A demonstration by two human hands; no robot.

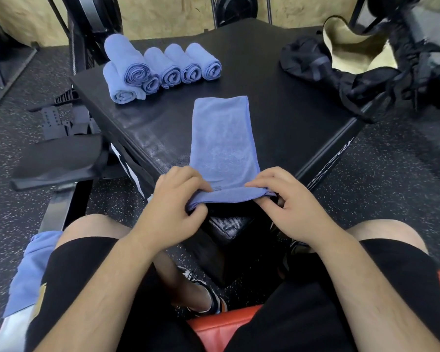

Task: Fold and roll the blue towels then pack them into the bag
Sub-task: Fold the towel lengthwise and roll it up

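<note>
The folded blue towel (pixel 222 138) is lying flat on the black box top (pixel 290 110), its long axis running straight away from both hands. The left hand (pixel 178 199) and right hand (pixel 287 199) are each pinching one corner of the near end, fingers closed on the turned-up edge, equally near. Rolling will likely be proceeding away from the hands, toward the rolled towels (pixel 163 69) lying beyond and to the left.
</note>
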